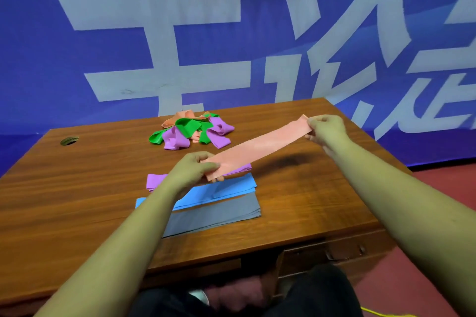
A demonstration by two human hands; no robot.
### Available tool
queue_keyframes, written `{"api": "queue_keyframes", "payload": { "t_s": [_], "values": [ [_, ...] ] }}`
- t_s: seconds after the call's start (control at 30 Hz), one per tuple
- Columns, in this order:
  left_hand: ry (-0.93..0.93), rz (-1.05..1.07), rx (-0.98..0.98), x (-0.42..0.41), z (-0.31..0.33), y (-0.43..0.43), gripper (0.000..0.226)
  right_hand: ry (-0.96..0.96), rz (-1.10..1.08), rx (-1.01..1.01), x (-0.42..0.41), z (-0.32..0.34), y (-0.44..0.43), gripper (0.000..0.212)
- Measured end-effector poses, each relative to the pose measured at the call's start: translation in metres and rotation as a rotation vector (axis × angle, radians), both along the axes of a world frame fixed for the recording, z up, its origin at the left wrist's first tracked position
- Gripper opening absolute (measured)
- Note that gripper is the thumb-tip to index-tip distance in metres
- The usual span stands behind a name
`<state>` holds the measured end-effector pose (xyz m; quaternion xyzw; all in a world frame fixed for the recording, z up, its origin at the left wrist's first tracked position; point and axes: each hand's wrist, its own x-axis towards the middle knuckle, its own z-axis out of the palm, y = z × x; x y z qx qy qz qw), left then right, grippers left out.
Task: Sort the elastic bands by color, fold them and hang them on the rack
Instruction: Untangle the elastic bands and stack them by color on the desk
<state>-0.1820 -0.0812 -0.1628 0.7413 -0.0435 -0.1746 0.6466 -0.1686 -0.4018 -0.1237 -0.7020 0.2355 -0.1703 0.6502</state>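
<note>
Head view: looks fwd & down over a wooden table; both forearms reach in from the near edge.
Left hand: fingers & thumb curled, pinching the near-left end of the pink band; sits above the folded stacks, mid-table.
Right hand: thumb & fingertips pinching the far-right end of the same band; higher & further back than the left hand.
Pink band: held flat & straight btw the 2 hands, off the table; runs diagonally from near-left to far-right; dark shadow under it on the wood.
Purple band: folded flat on the table; left end shows beside the left wrist, right end peeks out under the pink band; middle hidden by the hand.
Blue stack: folded flat, just beside the purple band on the near side; partly covered by the left forearm.
Grey stack: folded flat, closest to the person, right against the blue stack; several layers show at its right end.
Loose pile: tangled green, purple & pink bands at the far middle of the table; well apart from the stacks.
Table hole: round opening, far-left corner.
Banner: blue w/ big pale characters; fills the bkgd behind the table.
Floor: red, right of the table.
</note>
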Motion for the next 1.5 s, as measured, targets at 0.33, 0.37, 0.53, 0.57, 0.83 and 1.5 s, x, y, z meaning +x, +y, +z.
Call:
{"api": "queue_keyframes", "payload": {
  "t_s": [0.33,0.37,0.53,0.57,0.83,1.5],
  "values": [
    [-0.187,0.081,0.275,0.027,-0.022,-0.103,0.012,0.194,-0.165,0.074,-0.027,-0.052,-0.110,0.007],
    [-0.241,0.091,0.350,0.031,-0.027,-0.112,0.013,0.217,-0.173,0.073,-0.027,-0.056,-0.118,0.007],
    [-0.329,0.100,0.569,0.045,-0.043,-0.149,0.010,0.236,-0.175,-0.128,-0.016,-0.085,-0.150,0.009],
    [-0.314,0.102,0.578,0.048,-0.046,-0.154,0.010,0.239,-0.175,-0.201,-0.013,-0.090,-0.154,0.010],
    [-0.438,0.061,0.747,0.076,-0.071,-0.174,0.021,0.289,-0.132,-0.521,0.011,-0.117,-0.174,0.014],
    [-0.676,0.246,1.048,0.132,-0.056,-0.067,0.021,0.135,0.336,-0.867,0.075,-0.079,-0.015,0.032]
  ]
}}
